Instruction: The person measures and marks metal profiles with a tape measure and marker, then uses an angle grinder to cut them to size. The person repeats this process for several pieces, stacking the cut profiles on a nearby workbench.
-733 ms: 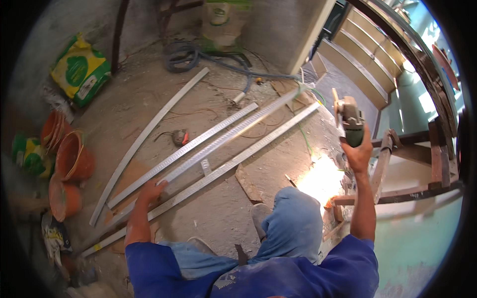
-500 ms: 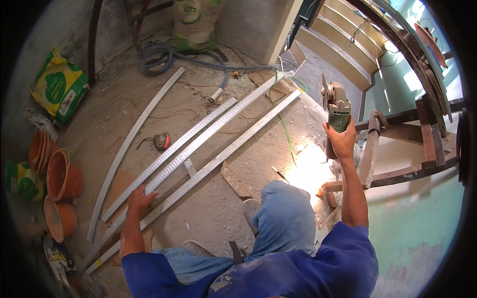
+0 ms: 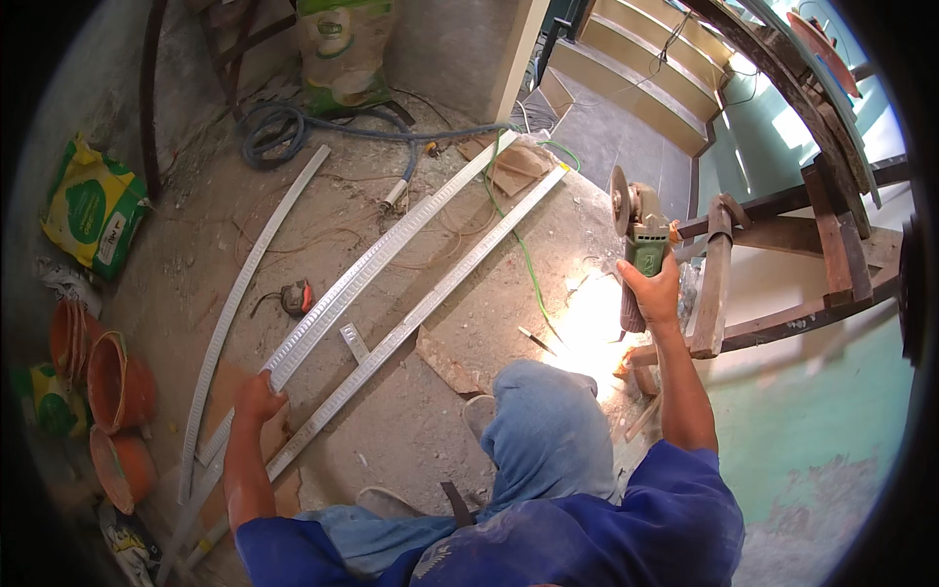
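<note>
My left hand (image 3: 256, 396) is closed around a long ridged metal channel (image 3: 445, 203), which runs from the lower left to the far middle. This channel lies against or over a shorter one, with no clear gap between them. On the right, my right hand (image 3: 653, 291) grips a green-bodied angle grinder (image 3: 647, 250), raised with its disc toward the left. Whether the disc spins cannot be made out. Another long metal channel (image 3: 430, 303) lies nearer my knees, and a short metal piece (image 3: 354, 344) sits beside it. A separate channel (image 3: 252, 271) lies at the left.
A tape measure (image 3: 296, 297) is on the dusty floor. Orange buckets (image 3: 121, 383) and a yellow-green sack (image 3: 93, 208) stand left. A blue-grey hose (image 3: 279, 139) and green cord (image 3: 528, 256) cross the floor. A wooden frame (image 3: 792, 338) juts in on the right, near bright sunlight.
My left hand has shifted the long channel leftward, closing its gap with the shorter one. The grinder has turned slightly and sits a little lower and further left. The view has shifted slightly.
</note>
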### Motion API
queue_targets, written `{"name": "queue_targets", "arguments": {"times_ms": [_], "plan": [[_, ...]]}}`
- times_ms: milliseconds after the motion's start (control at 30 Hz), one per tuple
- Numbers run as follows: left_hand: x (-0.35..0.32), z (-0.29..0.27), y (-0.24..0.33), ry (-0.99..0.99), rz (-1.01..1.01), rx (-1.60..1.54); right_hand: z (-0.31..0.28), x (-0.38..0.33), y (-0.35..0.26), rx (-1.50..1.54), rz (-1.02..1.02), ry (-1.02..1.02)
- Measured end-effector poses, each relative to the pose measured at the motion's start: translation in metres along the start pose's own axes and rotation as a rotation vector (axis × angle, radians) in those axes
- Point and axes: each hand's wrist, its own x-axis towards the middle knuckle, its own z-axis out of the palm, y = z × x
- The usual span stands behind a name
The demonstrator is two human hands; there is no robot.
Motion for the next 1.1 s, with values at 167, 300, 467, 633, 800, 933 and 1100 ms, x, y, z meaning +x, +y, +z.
{"name": "queue_targets", "arguments": {"times_ms": [167,300,467,633,800,933,1100], "plan": [[0.009,-0.018,0.001,-0.293,-0.005,-0.421,-0.001,-0.010,0.034,-0.043,0.079,-0.026],[0.014,-0.037,0.017,-0.265,-0.030,-0.220,0.012,-0.011,0.049,0.077,0.134,-0.025],[0.033,0.000,0.020,-0.007,0.084,-0.164,0.017,-0.017,0.110,-0.314,0.000,0.029],[0.048,-0.026,0.116,-0.081,0.122,-0.035,0.034,-0.040,0.101,0.118,0.304,-0.140],[0.019,-0.050,0.128,-0.060,0.161,-0.059,0.009,-0.023,0.157,-0.321,0.202,-0.129],[-0.017,-0.038,0.093,-0.082,0.066,-0.069,0.028,-0.021,0.167,-0.363,0.154,-0.184],[-0.042,0.002,0.021,-0.122,-0.020,-0.101,0.045,-0.024,0.169,-0.296,0.111,-0.210]]}}
